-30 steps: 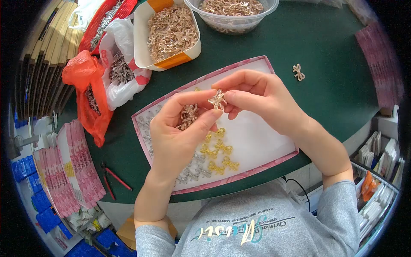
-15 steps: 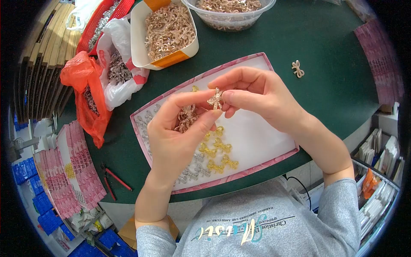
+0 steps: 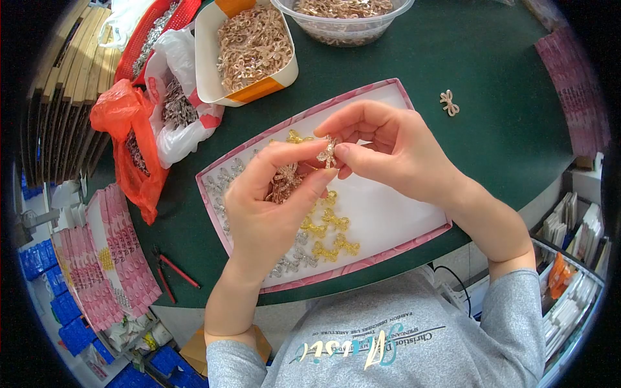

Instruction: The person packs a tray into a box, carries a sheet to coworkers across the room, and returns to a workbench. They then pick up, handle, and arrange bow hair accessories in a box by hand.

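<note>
Between the fingertips of both hands is one rose-gold bow-shaped ornament (image 3: 327, 154). My left hand (image 3: 262, 200) pinches its left side and also keeps several more rose-gold bows (image 3: 284, 181) in its curled palm. From the right, my right hand (image 3: 388, 145) grips the same ornament between thumb and fingers. Both hands are over a white tray with a pink patterned rim (image 3: 401, 240). Gold bows (image 3: 335, 220) and silver bows (image 3: 301, 255) lie in rows on it, partly hidden by my left hand.
A white-and-orange tub (image 3: 294, 68) and a clear plastic bowl (image 3: 349, 32) hold rose-gold pieces. Red (image 3: 123, 113) and white (image 3: 174, 58) plastic bags stand left of the tub. Red-handled pliers (image 3: 179, 271) lie at lower left. One loose bow (image 3: 449, 103) rests on the green table (image 3: 498, 149).
The ornament at the fingertips has turned slightly and shifted a little to the right. Both hands keep almost the same place over the tray.
</note>
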A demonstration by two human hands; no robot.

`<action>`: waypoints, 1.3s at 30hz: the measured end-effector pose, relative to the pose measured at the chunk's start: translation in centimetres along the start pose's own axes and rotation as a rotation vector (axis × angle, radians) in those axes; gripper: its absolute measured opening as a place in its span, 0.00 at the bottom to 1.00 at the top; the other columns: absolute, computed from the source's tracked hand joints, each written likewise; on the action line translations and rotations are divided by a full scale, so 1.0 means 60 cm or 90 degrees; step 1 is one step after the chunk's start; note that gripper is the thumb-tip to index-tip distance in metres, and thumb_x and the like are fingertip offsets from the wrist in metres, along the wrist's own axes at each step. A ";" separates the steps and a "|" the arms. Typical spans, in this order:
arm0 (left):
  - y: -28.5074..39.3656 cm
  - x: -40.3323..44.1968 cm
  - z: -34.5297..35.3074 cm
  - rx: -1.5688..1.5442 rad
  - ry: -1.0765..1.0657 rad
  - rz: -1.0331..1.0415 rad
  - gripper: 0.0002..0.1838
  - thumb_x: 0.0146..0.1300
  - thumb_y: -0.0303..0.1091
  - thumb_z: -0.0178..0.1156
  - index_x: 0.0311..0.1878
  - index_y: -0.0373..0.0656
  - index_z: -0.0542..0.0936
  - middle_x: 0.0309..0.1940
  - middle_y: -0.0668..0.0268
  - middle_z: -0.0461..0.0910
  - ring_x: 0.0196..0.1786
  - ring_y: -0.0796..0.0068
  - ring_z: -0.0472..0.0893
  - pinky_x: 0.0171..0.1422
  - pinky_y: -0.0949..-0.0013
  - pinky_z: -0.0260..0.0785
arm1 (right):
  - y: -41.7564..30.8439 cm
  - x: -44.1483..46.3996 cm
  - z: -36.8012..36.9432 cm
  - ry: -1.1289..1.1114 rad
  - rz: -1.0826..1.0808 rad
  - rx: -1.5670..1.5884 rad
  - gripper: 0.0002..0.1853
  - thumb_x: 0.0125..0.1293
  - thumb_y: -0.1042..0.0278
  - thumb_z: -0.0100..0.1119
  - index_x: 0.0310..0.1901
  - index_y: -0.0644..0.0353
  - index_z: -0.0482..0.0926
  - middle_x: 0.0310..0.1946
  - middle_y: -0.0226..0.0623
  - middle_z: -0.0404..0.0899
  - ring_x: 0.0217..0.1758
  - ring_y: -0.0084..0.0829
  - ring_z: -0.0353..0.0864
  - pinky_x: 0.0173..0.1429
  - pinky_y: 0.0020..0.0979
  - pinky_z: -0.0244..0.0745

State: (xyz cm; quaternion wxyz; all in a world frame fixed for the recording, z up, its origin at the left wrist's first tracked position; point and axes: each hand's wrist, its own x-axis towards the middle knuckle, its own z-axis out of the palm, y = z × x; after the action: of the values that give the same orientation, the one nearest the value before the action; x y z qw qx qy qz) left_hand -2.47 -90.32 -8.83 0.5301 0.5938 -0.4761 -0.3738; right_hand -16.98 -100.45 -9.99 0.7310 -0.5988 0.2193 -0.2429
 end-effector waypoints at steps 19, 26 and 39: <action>-0.013 0.022 -0.024 -0.317 -0.016 -0.251 0.16 0.59 0.25 0.56 0.52 0.36 0.74 0.32 0.68 0.78 0.27 0.88 0.73 0.26 0.85 0.60 | -0.016 0.004 -0.010 0.017 0.077 0.065 0.15 0.63 0.72 0.53 0.49 0.70 0.72 0.39 0.39 0.78 0.38 0.22 0.79 0.43 0.22 0.76; -0.013 0.025 -0.026 -0.372 -0.033 -0.272 0.18 0.61 0.25 0.54 0.55 0.37 0.73 0.30 0.68 0.77 0.26 0.88 0.71 0.25 0.84 0.58 | -0.015 0.006 -0.010 0.013 0.100 0.098 0.15 0.63 0.71 0.54 0.50 0.69 0.72 0.40 0.39 0.78 0.39 0.23 0.79 0.44 0.23 0.77; -0.014 0.025 -0.027 -0.384 -0.039 -0.272 0.18 0.61 0.26 0.54 0.55 0.37 0.72 0.26 0.70 0.75 0.26 0.88 0.71 0.25 0.85 0.58 | -0.013 0.007 -0.005 0.044 0.117 0.111 0.14 0.62 0.73 0.53 0.49 0.69 0.74 0.37 0.40 0.78 0.36 0.24 0.80 0.41 0.24 0.78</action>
State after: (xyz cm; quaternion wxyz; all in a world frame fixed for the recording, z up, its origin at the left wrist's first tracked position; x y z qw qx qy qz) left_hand -0.39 -91.32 -9.29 0.5771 0.4851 -0.2253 -0.6172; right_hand -16.93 -101.08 -9.30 0.7915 -0.5014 0.2766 -0.2135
